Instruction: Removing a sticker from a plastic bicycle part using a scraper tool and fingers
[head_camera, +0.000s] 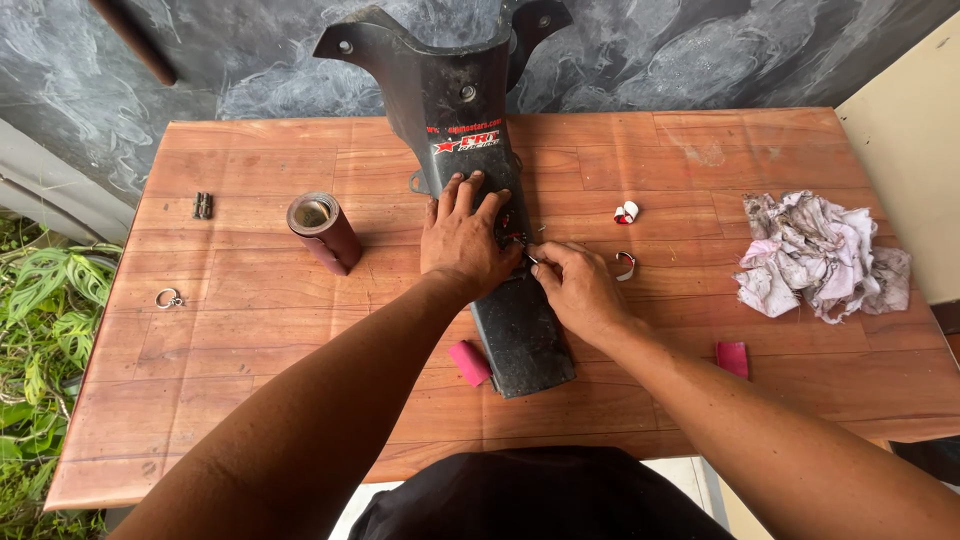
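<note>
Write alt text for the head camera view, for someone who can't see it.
A person's left hand presses flat on a long black plastic panel on a wooden table, while the right hand pinches a small tool at its edge. A sandpaper roll and crumpled rag lie nearby.

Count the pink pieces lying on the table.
2. One pink piece lies left of the black plastic panel, partly tucked under its edge. The other pink piece lies right, near the table front edge, below the crumpled rag. More may hide under the panel.
</note>
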